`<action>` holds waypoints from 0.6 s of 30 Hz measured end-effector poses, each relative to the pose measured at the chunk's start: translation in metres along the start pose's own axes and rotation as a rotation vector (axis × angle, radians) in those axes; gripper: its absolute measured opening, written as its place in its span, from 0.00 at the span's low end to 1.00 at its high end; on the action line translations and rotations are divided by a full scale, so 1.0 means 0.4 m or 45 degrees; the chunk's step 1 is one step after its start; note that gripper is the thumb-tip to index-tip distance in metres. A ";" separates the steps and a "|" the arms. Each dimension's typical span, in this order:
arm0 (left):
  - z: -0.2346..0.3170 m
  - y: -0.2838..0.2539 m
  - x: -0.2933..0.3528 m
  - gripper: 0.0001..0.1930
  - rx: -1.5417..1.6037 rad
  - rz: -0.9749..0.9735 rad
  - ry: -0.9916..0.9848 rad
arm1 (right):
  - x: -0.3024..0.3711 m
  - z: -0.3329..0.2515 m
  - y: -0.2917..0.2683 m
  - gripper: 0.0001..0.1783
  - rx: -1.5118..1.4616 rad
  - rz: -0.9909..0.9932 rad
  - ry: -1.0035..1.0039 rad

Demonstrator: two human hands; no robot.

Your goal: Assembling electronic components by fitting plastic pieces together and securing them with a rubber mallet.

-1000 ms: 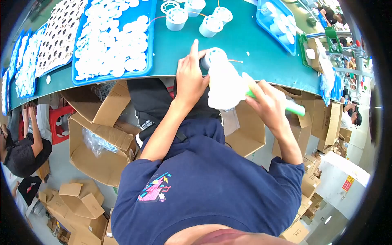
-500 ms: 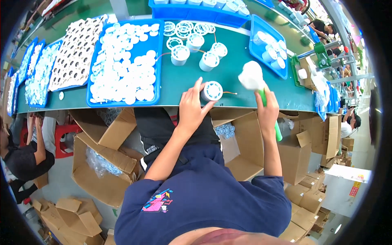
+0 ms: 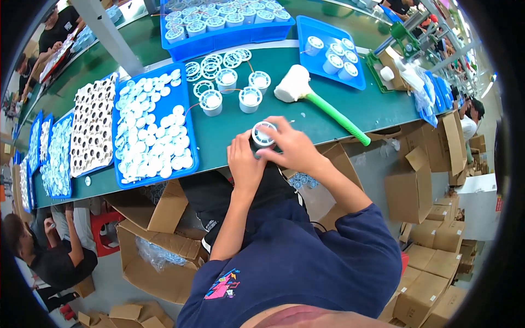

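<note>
- Since the earlier frame the right hand (image 3: 292,146) has let go of the mallet (image 3: 317,101), which now lies on the green bench (image 3: 229,131), white head toward the far side and green handle pointing toward the near right edge.
- Both hands have come together on the white round part (image 3: 263,134), which sits on the bench close to its near edge.
- Left hand (image 3: 244,161): fingers pressed against the near left side of the part, holding it.
- Right hand: fingers curled over the part's right side and rim, grasping it.
- Just beyond the part stand four similar white round parts (image 3: 232,90) with thin wires, and flat white rings (image 3: 219,60) lie behind them.
- To the left, a blue tray of white discs (image 3: 153,128) rests on the bench; farther left is a sheet of white ring pieces (image 3: 93,126).
- A smaller blue tray (image 3: 331,52) with a few white parts lies beyond the mallet head.
- Open cardboard boxes (image 3: 158,240) stand on the floor below the bench edge.
</note>
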State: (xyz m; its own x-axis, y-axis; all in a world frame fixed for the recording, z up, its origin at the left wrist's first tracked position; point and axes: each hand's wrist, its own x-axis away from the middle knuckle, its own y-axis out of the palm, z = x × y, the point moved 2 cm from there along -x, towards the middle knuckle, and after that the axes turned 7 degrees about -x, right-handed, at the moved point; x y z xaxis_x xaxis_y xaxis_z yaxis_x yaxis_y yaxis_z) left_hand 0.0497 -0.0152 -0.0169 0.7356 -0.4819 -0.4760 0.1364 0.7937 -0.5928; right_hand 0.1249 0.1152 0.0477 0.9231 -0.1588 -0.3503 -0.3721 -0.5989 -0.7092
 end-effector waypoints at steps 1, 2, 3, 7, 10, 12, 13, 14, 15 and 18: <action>0.002 0.002 0.000 0.30 0.011 0.015 -0.005 | 0.004 0.000 0.016 0.29 0.000 -0.101 0.050; -0.003 -0.002 -0.001 0.31 -0.026 -0.057 0.037 | 0.002 0.024 0.026 0.29 -0.006 -0.071 0.093; -0.004 -0.006 -0.005 0.32 -0.001 -0.096 0.076 | 0.001 0.029 0.020 0.28 -0.006 -0.068 0.113; -0.006 -0.029 -0.007 0.41 0.219 -0.172 0.016 | -0.022 0.053 -0.085 0.27 -0.160 0.385 0.054; -0.003 -0.020 -0.052 0.45 0.206 -0.149 -0.082 | -0.082 0.168 -0.221 0.26 0.165 0.795 0.036; -0.006 0.007 -0.095 0.47 0.131 -0.069 -0.041 | -0.134 0.255 -0.286 0.27 0.325 0.854 0.137; -0.011 0.028 -0.117 0.47 0.135 -0.057 -0.043 | -0.158 0.306 -0.306 0.27 0.368 0.842 0.196; -0.005 0.046 -0.144 0.47 0.178 -0.039 -0.031 | -0.173 0.387 -0.330 0.28 0.422 0.796 0.197; -0.001 0.064 -0.165 0.48 0.217 -0.023 -0.018 | -0.172 0.484 -0.342 0.29 0.473 0.750 0.199; -0.038 0.084 -0.205 0.41 0.206 -0.011 -0.060 | -0.191 0.551 -0.306 0.30 0.597 0.450 0.483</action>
State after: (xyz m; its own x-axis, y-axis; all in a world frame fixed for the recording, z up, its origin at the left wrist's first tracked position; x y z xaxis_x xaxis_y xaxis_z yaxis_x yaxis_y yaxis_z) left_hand -0.0159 0.0454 -0.0076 0.7638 -0.4742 -0.4380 0.2453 0.8408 -0.4825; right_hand 0.0787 0.3734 0.0265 0.6775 -0.5959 -0.4312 -0.5802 -0.0726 -0.8113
